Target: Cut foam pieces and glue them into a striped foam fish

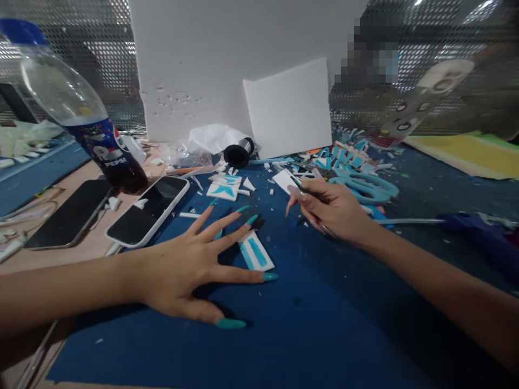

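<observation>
My left hand [190, 265] lies flat on the blue cutting mat [284, 335], fingers spread, teal nails showing. Its fingertips rest beside a small white foam piece with a blue stripe [256, 251], partly under the fingers. My right hand [328, 208] hovers just right of it, fingers curled round a thin dark tool [299, 183] whose tip points up-left toward a small white piece [284, 180]. Light blue scissors [367, 186] lie just behind my right hand.
Two phones [150, 209] [71, 212] lie at left by a tilted Pepsi bottle [87, 121]. White foam boards [290, 108] lean on the mesh wall. Blue and white offcuts [344, 154] litter the back; a black spool [239, 153] and yellow sheets [466, 154] sit nearby.
</observation>
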A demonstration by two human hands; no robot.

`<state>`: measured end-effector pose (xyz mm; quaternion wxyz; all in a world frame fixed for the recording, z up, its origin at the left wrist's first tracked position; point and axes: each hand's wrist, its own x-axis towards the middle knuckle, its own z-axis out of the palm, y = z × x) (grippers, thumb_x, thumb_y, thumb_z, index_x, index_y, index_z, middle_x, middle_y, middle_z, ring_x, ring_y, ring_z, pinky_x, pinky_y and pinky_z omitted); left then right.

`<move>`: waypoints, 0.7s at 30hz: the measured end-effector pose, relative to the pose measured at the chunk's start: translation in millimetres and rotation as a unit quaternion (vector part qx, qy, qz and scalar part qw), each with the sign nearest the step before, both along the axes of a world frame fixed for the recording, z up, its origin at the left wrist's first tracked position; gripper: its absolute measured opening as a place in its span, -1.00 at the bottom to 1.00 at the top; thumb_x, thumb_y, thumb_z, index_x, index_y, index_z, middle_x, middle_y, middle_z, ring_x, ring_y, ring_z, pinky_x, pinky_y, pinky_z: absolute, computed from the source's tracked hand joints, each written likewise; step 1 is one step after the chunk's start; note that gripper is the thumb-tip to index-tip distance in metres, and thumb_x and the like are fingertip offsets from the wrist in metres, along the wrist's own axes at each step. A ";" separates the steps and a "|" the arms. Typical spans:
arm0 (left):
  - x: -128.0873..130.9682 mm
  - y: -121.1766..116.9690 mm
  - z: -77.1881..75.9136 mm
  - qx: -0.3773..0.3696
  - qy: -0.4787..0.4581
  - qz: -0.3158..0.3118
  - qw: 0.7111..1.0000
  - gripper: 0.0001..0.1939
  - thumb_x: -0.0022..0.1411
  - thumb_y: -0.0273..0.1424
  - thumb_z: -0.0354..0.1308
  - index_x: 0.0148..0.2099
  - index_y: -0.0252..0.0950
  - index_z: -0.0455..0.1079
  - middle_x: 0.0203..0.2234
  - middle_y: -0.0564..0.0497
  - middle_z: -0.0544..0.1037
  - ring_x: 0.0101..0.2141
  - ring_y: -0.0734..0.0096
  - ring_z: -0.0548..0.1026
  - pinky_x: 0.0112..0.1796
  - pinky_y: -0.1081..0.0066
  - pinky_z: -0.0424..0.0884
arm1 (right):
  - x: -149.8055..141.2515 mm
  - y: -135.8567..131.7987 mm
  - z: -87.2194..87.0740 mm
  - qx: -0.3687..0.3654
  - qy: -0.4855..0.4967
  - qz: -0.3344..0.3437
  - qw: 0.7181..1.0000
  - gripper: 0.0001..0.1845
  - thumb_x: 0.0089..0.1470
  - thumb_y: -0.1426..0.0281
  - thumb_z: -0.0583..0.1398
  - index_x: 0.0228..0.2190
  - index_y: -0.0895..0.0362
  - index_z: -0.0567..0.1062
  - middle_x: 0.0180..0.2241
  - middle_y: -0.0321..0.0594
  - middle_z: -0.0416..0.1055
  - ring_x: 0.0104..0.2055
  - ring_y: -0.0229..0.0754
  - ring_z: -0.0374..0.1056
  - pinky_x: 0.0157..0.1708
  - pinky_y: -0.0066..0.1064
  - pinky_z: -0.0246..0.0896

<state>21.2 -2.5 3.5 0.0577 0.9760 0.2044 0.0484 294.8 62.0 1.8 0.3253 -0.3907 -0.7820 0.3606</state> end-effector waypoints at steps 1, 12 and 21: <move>-3.3 2.5 0.0 0.000 -0.003 -0.019 1.000 -0.32 0.12 -0.01 0.15 0.26 0.13 0.08 0.30 -0.09 0.00 0.22 -0.38 -0.02 0.02 -0.44 -0.09 | 1.5 -0.7 2.7 0.014 -0.017 0.006 1.000 -0.62 0.18 0.10 0.07 -0.44 0.14 0.44 -0.75 -0.42 0.19 -0.76 -0.38 0.14 -0.69 -0.47 0.06; -6.1 0.2 -4.4 0.009 -0.019 0.010 1.000 -0.16 -0.03 0.17 0.13 0.28 0.14 0.02 0.29 -0.12 0.02 0.18 -0.44 0.08 -0.01 -0.43 -0.01 | 1.6 -13.0 4.0 0.056 -0.121 0.074 0.988 -0.72 0.27 0.21 -0.09 -0.11 0.10 0.23 -0.50 -0.27 0.41 -0.69 -0.33 0.21 -0.49 -0.33 0.23; -7.9 -10.0 -7.8 0.084 0.022 0.015 0.996 -0.13 -0.01 0.27 -0.04 0.29 0.07 0.02 0.18 -0.25 0.25 0.12 -0.29 0.23 0.04 -0.32 0.02 | 3.5 -5.9 10.4 0.047 -0.212 0.123 0.968 -0.59 0.25 0.31 -0.03 0.11 -0.05 0.29 -0.64 -0.36 0.36 -0.56 -0.23 0.33 -0.35 -0.31 0.23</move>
